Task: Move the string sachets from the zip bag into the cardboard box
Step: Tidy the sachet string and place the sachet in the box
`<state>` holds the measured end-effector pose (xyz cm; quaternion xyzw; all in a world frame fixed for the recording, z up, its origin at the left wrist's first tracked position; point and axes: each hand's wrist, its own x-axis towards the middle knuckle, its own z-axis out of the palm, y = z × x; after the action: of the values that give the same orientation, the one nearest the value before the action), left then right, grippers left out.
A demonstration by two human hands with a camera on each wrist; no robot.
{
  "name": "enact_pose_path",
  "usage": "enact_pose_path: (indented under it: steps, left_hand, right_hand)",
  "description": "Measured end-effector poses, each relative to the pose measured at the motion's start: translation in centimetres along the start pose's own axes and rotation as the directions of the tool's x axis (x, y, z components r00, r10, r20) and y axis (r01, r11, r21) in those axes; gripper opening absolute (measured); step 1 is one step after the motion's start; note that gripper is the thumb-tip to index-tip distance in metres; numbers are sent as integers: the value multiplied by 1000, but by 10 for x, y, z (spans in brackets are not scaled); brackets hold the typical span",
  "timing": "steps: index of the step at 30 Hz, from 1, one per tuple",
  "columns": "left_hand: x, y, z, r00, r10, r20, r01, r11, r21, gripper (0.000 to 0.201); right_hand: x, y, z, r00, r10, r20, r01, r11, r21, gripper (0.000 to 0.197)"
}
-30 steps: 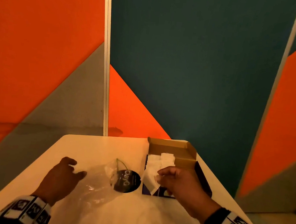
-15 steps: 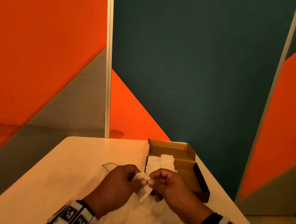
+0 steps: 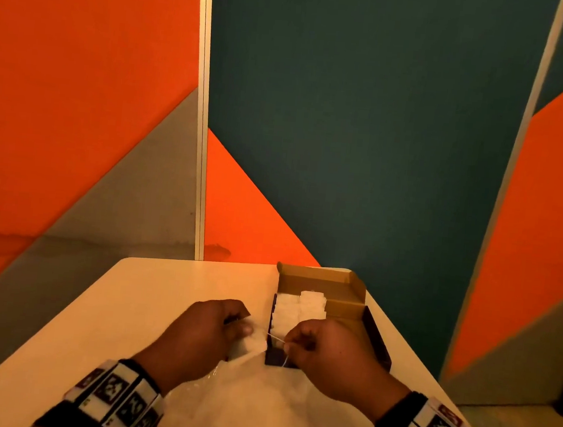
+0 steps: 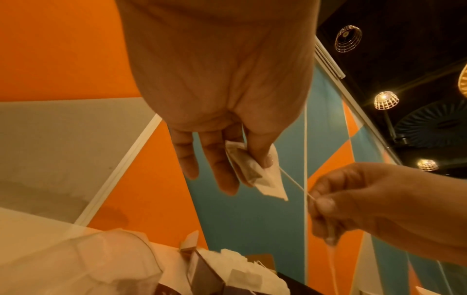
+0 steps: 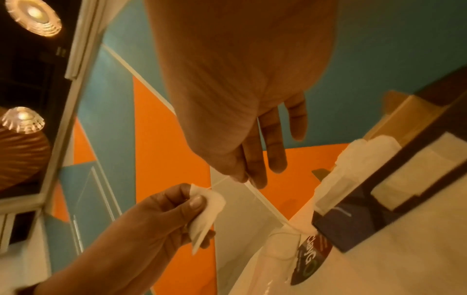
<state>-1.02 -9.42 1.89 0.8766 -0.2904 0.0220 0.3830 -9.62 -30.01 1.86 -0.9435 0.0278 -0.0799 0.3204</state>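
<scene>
In the head view, a pale table (image 3: 149, 290) stands before wall panels (image 3: 368, 118) of orange, grey and dark teal. The box (image 3: 349, 313) lies open at 1 o'clock from the hands, its brown flap up at the far end, with white sachets (image 3: 298, 309) packed in its left part. The clear bag (image 3: 254, 407) lies flat on the table between the two wrists, at 6 o'clock from the hands, and the wristbands partly cover its edges. The left hand (image 3: 208, 330) holds one sachet (image 3: 250, 344) just at 9 o'clock of the near corner of the box. The right hand (image 3: 325, 350) is over the near end of the box and pinches the string (image 3: 275, 337), which runs tight between both hands.

In the left wrist view, the left thumb and fingers (image 4: 227, 171) grip the sachet (image 4: 262, 179), which shows dark filling inside. The string (image 4: 294, 182) goes to 4 o'clock, where the right hand (image 4: 379, 207) pinches it between thumb and forefinger. Lamps (image 4: 386, 100) hang from a dark ceiling at 2 o'clock. The box (image 4: 202, 273) with sachets is at 6 o'clock, below.

In the right wrist view, the right fingertips (image 5: 255, 177) pinch the string (image 5: 265, 203). The left hand (image 5: 156, 217) at 8 o'clock holds the sachet (image 5: 209, 209). The box (image 5: 379, 215) is at 4 o'clock, and the bag (image 5: 283, 249) with a dark round label (image 5: 312, 259) lies beside it.
</scene>
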Motion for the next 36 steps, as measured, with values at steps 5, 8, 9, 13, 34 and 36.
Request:
enact_pose_path:
  steps: [5,8,9,13,34,36]
  left_hand:
    - [7,-11,-25,992,-19,-126,26,998,51,16]
    - [9,-17,-37,979,-64,-191,80,994,76,14]
    - [9,-17,-38,978,-70,-196,91,990,103,14]
    - [3,-5,-16,997,-8,-76,23,979,202,15]
    - [-7,12,1,999,28,-19,-26,994,107,5]
    - [-6,5,-4,1000,7,-26,-4,995,100,8]
  right_hand:
    - [3,10,-10,995,84,57,-77,991,-113,22]
    - [6,22,-9,986,154,70,-140,976,-169,21]
    - [7,23,-8,985,158,69,-141,970,-199,23]
    - [7,6,3,996,9,93,-3,998,-70,44]
    - [18,-11,27,995,-69,73,56,986,158,19]
    - [19,-7,22,996,-66,66,53,981,186,21]
